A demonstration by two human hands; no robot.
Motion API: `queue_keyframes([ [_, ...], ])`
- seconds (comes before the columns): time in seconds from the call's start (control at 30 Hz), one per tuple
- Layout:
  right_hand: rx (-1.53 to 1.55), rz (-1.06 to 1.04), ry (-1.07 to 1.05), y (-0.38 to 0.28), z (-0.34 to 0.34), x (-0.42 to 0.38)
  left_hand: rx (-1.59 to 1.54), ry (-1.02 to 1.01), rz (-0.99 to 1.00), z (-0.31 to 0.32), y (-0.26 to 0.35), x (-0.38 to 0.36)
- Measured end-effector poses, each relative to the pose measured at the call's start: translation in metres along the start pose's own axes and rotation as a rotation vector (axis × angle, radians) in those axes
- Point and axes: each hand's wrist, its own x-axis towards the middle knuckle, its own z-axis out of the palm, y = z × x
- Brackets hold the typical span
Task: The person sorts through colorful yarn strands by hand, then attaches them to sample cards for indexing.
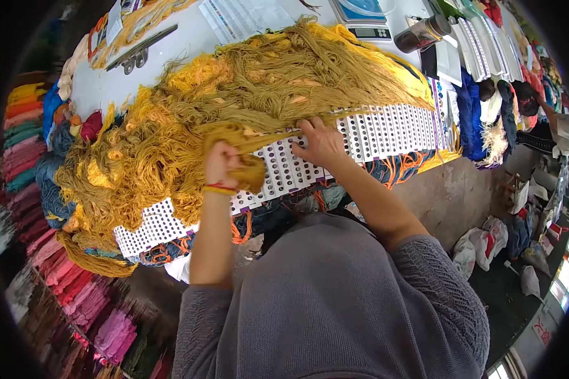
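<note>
Olive and yellow yarn lies in a large tangled heap over white strips with rows of holes. My left hand, slightly blurred, is closed around a bunch of olive yarn that hangs on both sides of its fingers. To its right, my right hand rests on the strips at the heap's lower edge, its fingers bent onto a stretched strand of the yarn. Its thumb points left, and the fingertips press against the strand.
Scissors and a printed sheet lie behind the heap. A scale, a dark bottle and white binders stand back right. Blue yarn hangs at right. Another person is far right. Coloured skeins fill the left.
</note>
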Motion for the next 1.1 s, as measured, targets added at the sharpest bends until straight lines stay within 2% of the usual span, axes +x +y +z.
queue_keyframes([
  [0.07,0.028,-0.021,0.002,0.005,0.006,0.001,0.054,0.072,0.113,-0.03,0.052,-0.024],
  [0.1,0.032,0.007,-0.052,0.004,0.005,0.001,0.119,0.227,0.329,-0.047,0.073,-0.032],
  [0.13,0.035,0.005,-0.047,0.004,0.003,0.001,0.084,0.221,0.413,-0.083,0.102,-0.028],
  [0.17,0.029,0.008,-0.058,0.004,0.002,0.0,0.111,0.309,0.494,-0.125,0.133,-0.029],
  [0.23,0.029,-0.003,-0.061,0.004,0.002,0.001,0.318,0.809,0.566,-0.168,0.182,-0.043],
  [0.27,0.052,-0.026,-0.018,0.005,0.003,0.001,0.436,0.796,0.512,-0.172,0.198,-0.055],
  [0.3,0.073,-0.046,0.023,0.008,0.002,0.0,0.481,0.713,0.53,-0.17,0.193,-0.054],
  [0.33,0.116,-0.031,-0.02,0.008,-0.002,-0.001,0.525,0.632,0.547,-0.132,0.179,-0.067],
  [0.37,0.116,-0.04,-0.011,0.005,-0.008,-0.002,0.45,0.468,0.375,-0.077,0.158,-0.088],
  [0.4,0.247,-0.033,-0.019,0.001,-0.015,-0.004,0.647,0.087,0.221,-0.091,0.144,-0.064],
  [0.43,0.376,-0.024,-0.028,-0.003,-0.025,-0.009,0.919,-0.341,0.633,-0.066,0.104,-0.047],
  [0.47,0.522,0.027,-0.109,-0.015,-0.045,-0.013,0.577,-0.339,0.315,0.008,0.08,-0.071],
  [0.5,0.714,-0.003,-0.133,-0.024,-0.057,-0.02,0.774,-0.377,0.297,0.041,0.056,-0.074],
  [0.53,0.906,-0.036,-0.159,-0.031,-0.07,-0.027,0.997,-0.363,0.156,0.094,0.053,-0.108],
  [0.57,1.159,-0.044,-0.225,-0.038,-0.091,-0.035,1.023,-0.454,0.143,0.12,0.043,-0.124],
  [0.6,1.307,-0.032,-0.191,-0.033,-0.089,-0.039,0.849,-0.569,0.342,0.127,0.012,-0.111],
  [0.63,1.453,-0.02,-0.155,-0.025,-0.089,-0.044,0.61,-0.627,0.307,0.141,0.006,-0.118],
  [0.67,1.347,0.068,-0.139,-0.026,-0.113,-0.05,0.371,-0.68,0.267,0.152,0.007,-0.128],
  [0.7,1.404,0.103,-0.113,-0.026,-0.121,-0.056,0.208,-0.713,0.146,0.158,0.012,-0.142],
  [0.83,1.541,0.127,-0.112,-0.037,-0.145,-0.071,0.042,-0.787,0.025,0.151,0.024,-0.158],
  [0.9,1.612,0.116,-0.15,-0.042,-0.147,-0.075,0.01,-0.749,0.047,0.148,0.026,-0.167],
  [1.0,1.515,0.06,-0.219,-0.046,-0.144,-0.08,-0.004,-0.725,0.1,0.139,0.028,-0.174],
  [1.1,1.42,0.06,-0.228,-0.051,-0.146,-0.086,0.04,-0.571,0.195,0.136,0.03,-0.183],
])
